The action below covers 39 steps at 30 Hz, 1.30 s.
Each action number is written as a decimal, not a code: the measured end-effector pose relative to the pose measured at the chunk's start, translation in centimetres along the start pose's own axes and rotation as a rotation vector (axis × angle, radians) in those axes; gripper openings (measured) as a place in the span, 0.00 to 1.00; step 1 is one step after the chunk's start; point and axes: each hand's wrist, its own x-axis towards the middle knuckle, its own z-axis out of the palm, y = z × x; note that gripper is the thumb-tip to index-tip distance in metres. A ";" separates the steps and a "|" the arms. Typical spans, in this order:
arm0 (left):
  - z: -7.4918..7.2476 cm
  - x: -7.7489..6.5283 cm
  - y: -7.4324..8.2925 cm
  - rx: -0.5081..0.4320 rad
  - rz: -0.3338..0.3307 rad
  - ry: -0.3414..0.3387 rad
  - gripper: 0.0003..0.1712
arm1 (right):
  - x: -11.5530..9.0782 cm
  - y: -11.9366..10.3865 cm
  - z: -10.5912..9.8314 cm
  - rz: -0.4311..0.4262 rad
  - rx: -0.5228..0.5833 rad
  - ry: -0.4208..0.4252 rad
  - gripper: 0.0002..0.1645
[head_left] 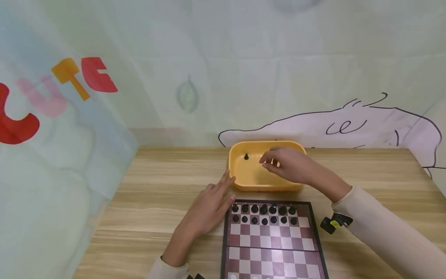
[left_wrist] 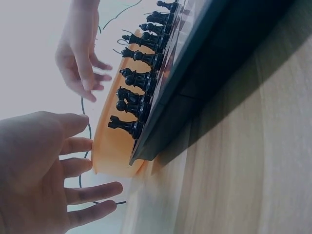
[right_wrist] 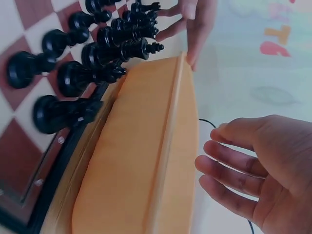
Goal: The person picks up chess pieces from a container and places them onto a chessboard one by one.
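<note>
My right hand point(head_left: 287, 164) hovers over the yellow plastic tray point(head_left: 249, 182), its fingers loosely bent and nothing visible between them. Inside the tray, toward its left back corner, stands one small black chess piece point(head_left: 246, 156). With its fingers spread, my left hand point(head_left: 209, 207) reaches the tray's front left corner, thumb close to the chessboard's far left corner. The chessboard point(head_left: 275, 242) carries two rows of black chess pieces point(head_left: 264, 209) along its far side; the rightmost square of each row is bare. In the left wrist view, a black rook point(left_wrist: 124, 126) stands at the row's end.
At the board's near side, tops of white pieces point(head_left: 232, 276) show at the frame's bottom edge. Behind the wood-grain table point(head_left: 167, 174) hangs a printed cloth point(head_left: 216, 77), right behind the tray. Dark devices point(head_left: 336, 223) are strapped at both wrists.
</note>
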 end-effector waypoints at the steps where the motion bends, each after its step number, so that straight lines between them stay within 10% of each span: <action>1: 0.0 0.0 0.0 0.002 -0.003 -0.007 0.32 | 0.6 0.0 0.3 -0.004 0.001 -0.016 0.09; 13: 0.0 0.0 -0.2 -0.015 0.031 -0.023 0.32 | 3.6 -0.2 4.1 -0.090 0.108 -0.270 0.11; 39: -0.1 -0.3 -0.3 -0.011 0.047 0.004 0.32 | 4.5 0.6 4.7 -0.042 0.132 -0.399 0.05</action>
